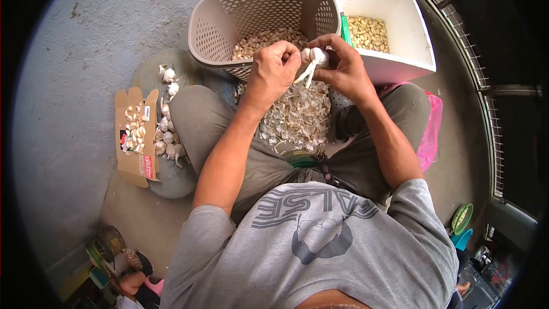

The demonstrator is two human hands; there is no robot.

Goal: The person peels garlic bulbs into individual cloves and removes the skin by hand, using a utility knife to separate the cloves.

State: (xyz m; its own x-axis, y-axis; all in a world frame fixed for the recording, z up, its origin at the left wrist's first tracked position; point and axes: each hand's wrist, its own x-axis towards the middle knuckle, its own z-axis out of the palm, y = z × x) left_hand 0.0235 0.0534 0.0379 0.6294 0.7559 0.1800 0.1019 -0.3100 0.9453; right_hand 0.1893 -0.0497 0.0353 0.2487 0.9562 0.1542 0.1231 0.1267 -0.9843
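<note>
A whole garlic bulb (318,57) with its pale stem hanging down is between my hands, above the near rim of the grey-brown basket. My right hand (344,71) is closed around the bulb's right side. My left hand (271,75) is closed in a pinch right at the bulb's left edge; its fingertips hide whatever they hold. Inside the perforated basket (207,31) lie many loose garlic cloves (271,39). Below my hands, between my legs, is a heap of dry garlic skins (297,115).
A white foam box (394,60) holding peeled cloves (369,31) stands right of the basket. At left, garlic bulbs (167,126) lie beside a cardboard box (134,169) bearing cloves. A pink mesh bag (432,131) is by my right knee. Another person (131,280) is at lower left.
</note>
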